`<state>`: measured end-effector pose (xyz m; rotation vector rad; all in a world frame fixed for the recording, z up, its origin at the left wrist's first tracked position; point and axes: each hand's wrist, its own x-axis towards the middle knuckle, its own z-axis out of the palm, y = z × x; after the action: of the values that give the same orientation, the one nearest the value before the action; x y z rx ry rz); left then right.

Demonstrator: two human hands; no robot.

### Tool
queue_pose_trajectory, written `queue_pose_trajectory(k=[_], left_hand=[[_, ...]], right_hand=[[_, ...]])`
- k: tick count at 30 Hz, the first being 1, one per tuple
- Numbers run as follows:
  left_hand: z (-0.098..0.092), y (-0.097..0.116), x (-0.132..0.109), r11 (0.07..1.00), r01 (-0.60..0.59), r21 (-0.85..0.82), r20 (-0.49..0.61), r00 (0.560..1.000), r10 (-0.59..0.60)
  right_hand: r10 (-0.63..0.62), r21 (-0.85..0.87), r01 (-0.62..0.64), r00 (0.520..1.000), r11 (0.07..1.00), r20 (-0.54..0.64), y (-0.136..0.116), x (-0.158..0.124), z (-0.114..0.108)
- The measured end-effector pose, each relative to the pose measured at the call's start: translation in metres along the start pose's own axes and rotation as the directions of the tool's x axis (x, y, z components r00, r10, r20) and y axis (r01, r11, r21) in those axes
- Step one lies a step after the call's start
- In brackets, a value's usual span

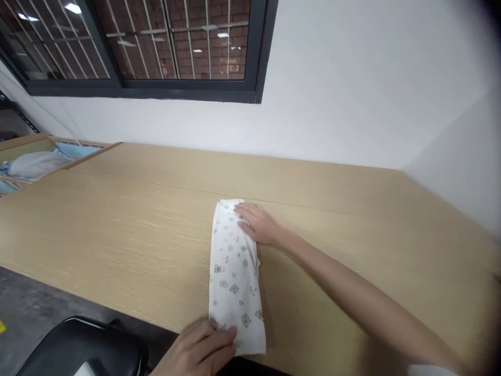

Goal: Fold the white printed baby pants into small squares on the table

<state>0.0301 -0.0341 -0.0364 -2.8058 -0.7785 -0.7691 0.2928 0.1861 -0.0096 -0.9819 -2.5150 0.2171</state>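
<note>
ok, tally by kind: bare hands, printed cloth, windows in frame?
Bare hands: 2 (left hand, right hand)
White cloth with small green and pink prints: 1
Dark-framed glass window: 1
Total: 4

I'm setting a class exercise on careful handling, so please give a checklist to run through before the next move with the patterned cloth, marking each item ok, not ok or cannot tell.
1. Patterned cloth on the table: ok.
2. Right hand at its far end: ok.
3. Left hand at its near end: ok.
4. Cloth's right edge straight: not ok, it bulges partway along.
5. Layers underneath lying smooth: cannot tell, hidden.
</note>
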Motion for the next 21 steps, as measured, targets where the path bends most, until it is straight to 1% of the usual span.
queue_pose_trajectory(k=[2,3,4,5,6,7,8,9,10,11,12,13,14,16,19,21], left_hand=[[-0.002,0.001,-0.003,0.984,0.056,-0.168,0.033,0.998,-0.051],[-0.001,0.003,-0.003,0.952,0.117,-0.282,0.066,0.993,-0.103],[0.0,0.004,-0.003,0.896,0.204,-0.394,0.107,0.979,-0.176],[0.002,0.005,-0.002,0.817,0.312,-0.485,0.16,0.95,-0.268],[0.002,0.006,0.001,0.719,0.423,-0.551,0.218,0.905,-0.365],[0.002,0.005,0.005,0.615,0.519,-0.594,0.273,0.849,-0.453],[0.0,0.004,0.011,0.516,0.591,-0.62,0.326,0.792,-0.516],[-0.003,0.001,0.019,0.431,0.639,-0.638,0.372,0.745,-0.554],[-0.008,-0.003,0.027,0.366,0.663,-0.653,0.403,0.713,-0.574],[-0.014,-0.008,0.036,0.325,0.673,-0.665,0.419,0.696,-0.584],[-0.02,-0.015,0.046,0.311,0.672,-0.673,0.412,0.689,-0.597],[-0.026,-0.023,0.056,0.321,0.66,-0.679,0.382,0.691,-0.614],[-0.03,-0.031,0.065,0.353,0.638,-0.684,0.327,0.701,-0.633],[-0.035,-0.052,0.082,0.463,0.562,-0.685,0.169,0.741,-0.65],[-0.032,-0.085,0.101,0.648,0.447,-0.617,-0.059,0.794,-0.605],[-0.025,-0.106,0.112,0.726,0.418,-0.547,-0.139,0.809,-0.571]], right_hand=[[-0.016,0.117,0.011,0.999,0.993,0.048,-0.029,-0.025,-0.015],[-0.026,0.193,0.006,0.995,0.981,0.101,-0.045,-0.036,-0.022],[-0.033,0.276,-0.013,0.986,0.961,0.162,-0.06,-0.046,-0.029],[-0.041,0.349,-0.044,0.972,0.936,0.233,-0.075,-0.056,-0.036],[-0.071,0.407,-0.058,0.953,0.912,0.295,-0.088,-0.064,-0.041],[-0.102,0.445,-0.065,0.934,0.893,0.341,-0.099,-0.071,-0.046],[-0.131,0.464,-0.064,0.917,0.883,0.376,-0.108,-0.076,-0.049],[-0.149,0.469,-0.059,0.907,0.881,0.395,-0.114,-0.08,-0.051],[-0.147,0.459,-0.06,0.904,0.886,0.402,-0.117,-0.081,-0.053],[-0.123,0.442,-0.074,0.908,0.894,0.4,-0.118,-0.082,-0.053],[-0.084,0.425,-0.098,0.918,0.9,0.388,-0.117,-0.081,-0.054],[-0.038,0.412,-0.127,0.929,0.902,0.368,-0.114,-0.078,-0.055],[0.009,0.404,-0.156,0.939,0.901,0.343,-0.109,-0.075,-0.057],[0.086,0.401,-0.201,0.954,0.894,0.286,-0.098,-0.065,-0.061],[0.176,0.398,-0.23,0.97,0.888,0.166,-0.08,-0.047,-0.068],[0.189,0.386,-0.204,0.979,0.899,0.077,-0.066,-0.034,-0.07]])
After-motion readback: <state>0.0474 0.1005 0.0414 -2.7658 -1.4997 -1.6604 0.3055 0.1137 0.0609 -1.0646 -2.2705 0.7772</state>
